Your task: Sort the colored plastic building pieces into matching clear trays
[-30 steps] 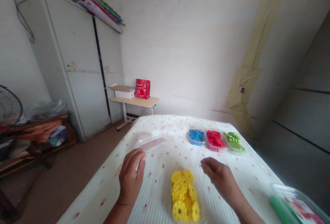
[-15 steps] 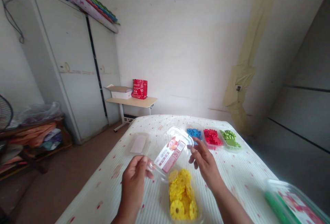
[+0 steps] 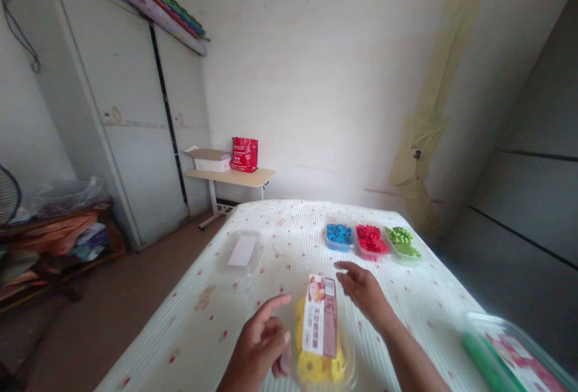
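A clear plastic lid with a red and white printed label (image 3: 321,317) lies over a clear tub of yellow toothed disc pieces (image 3: 320,367) in front of me. At its left edge is my left hand (image 3: 259,344), thumb and lower fingers closed at the rim, index finger stretched forward. The rim partly covers a fingertip there. My right hand (image 3: 361,289) hovers past the lid's far right corner, open, thumb and index finger apart, holding nothing. Whether the lid is seated on the tub I cannot tell.
Tubs of blue pieces (image 3: 339,235), red pieces (image 3: 371,240) and light green pieces (image 3: 403,242) stand at the far right of the table. Another clear lid (image 3: 241,252) lies at left. A lidded tub with green pieces (image 3: 515,353) sits near right.
The labelled lid has come down and turned from a tilted hold between both hands to lying over the yellow pieces. My right hand has let go; my left hand has moved nearer and rightward.
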Demonstrator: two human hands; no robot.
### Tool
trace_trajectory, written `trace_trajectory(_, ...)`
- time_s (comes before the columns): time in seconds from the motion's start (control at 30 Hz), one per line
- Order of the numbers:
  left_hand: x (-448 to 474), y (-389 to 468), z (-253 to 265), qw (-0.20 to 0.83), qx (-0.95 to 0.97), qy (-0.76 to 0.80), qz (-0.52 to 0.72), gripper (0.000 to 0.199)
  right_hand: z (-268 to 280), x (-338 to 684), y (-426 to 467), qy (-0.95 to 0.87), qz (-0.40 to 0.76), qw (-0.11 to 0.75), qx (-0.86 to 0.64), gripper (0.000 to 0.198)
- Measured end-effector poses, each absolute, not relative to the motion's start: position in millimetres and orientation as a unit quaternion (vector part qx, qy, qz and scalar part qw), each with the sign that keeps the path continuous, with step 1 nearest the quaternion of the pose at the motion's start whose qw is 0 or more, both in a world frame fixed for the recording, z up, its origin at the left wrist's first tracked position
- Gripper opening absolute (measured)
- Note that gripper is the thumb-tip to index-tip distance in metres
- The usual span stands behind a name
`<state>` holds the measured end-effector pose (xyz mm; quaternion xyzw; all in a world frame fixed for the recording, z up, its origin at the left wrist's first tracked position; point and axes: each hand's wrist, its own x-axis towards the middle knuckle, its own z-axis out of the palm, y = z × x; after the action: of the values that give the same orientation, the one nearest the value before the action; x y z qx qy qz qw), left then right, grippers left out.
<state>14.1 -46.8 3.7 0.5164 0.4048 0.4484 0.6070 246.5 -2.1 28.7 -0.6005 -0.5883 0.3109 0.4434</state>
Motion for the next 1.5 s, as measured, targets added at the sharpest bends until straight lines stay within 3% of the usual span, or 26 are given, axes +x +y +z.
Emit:
trace_trajectory(0.27,21.8,-54.2,-2.4,0.566,0.577,0.475,0.348,0.05,16.7,242.0,-0.4,-0.669,0.184,0.359,-0.625,0.031)
trace_trajectory(0.53,19.4,-52.5,-8.2,0.553,0.583,0.488,0.341,0.058,5.9,241.0,5.8,-0.69,0.161,0.345,-0.615,0.03)
trace_trajectory(0.73,18.1,-40.9,-13.3,0.574,0.563,0.471,0.362,0.071,0.3,242.2,10.5,-0.668,0.219,0.351,-0.619,0.032)
trace_trajectory(0.93,33.7,-0.7,-7.2,0.456,0.564,0.551,0.414,0.035,-2.5,241.1,15.0,-0.599,0.312,0.408,-0.615,0.023)
trace_trajectory(1.17,55.2,25.0,-22.1,0.391,0.557,0.573,0.456,0.037,0.0,235.8,11.6,-0.476,0.501,0.433,-0.578,0.024)
trace_trajectory(1.5,60.8,27.9,-32.2,0.417,0.516,0.556,0.501,0.031,-0.3,230.2,12.7,-0.418,0.513,0.464,-0.589,0.027)
